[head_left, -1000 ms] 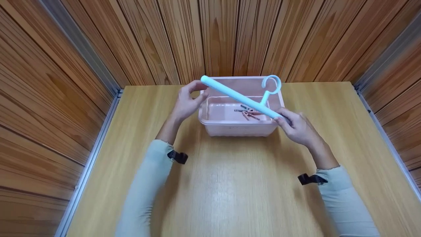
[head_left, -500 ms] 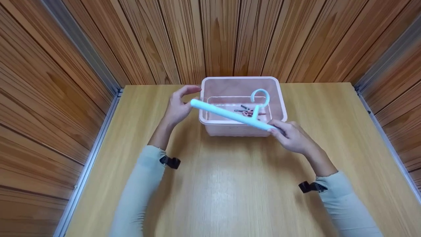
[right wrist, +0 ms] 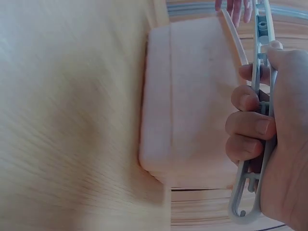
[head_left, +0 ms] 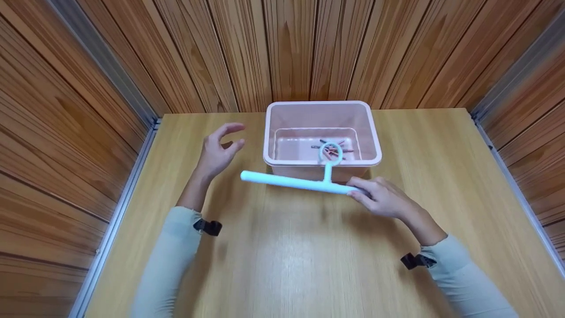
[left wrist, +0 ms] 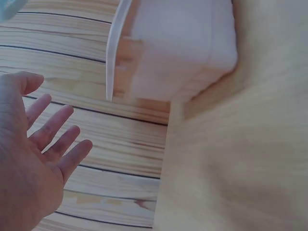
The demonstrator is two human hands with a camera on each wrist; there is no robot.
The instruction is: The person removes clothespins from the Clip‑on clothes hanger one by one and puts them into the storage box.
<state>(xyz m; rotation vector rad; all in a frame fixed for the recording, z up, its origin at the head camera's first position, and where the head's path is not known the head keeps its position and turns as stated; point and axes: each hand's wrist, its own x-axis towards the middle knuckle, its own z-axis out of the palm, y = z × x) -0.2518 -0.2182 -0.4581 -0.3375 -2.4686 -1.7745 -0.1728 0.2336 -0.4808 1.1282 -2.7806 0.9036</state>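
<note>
My right hand (head_left: 383,198) grips one end of a light blue hanger (head_left: 287,180), a straight bar with a hook. In the right wrist view the fingers (right wrist: 248,124) curl round its hollow underside (right wrist: 244,180). The bar lies nearly level above the table, in front of a pink plastic bin (head_left: 318,115), and its hook overlaps the bin's front rim in the head view. To the left of the bin, my left hand (head_left: 216,152) is raised, holding nothing, its fingers loosely bent and apart from the hanger's free end. In the left wrist view that palm (left wrist: 24,178) shows bare.
Several small clips (head_left: 344,151), pinkish and dark, lie on the bin's floor toward its right side. The bin stands at the back of the wooden table (head_left: 291,260). Wood-panelled walls (head_left: 291,53) rise behind and on both sides.
The hanger has come toward the person and down from over the bin, turning nearly level. My left hand has moved left, away from the hanger's end and the bin.
</note>
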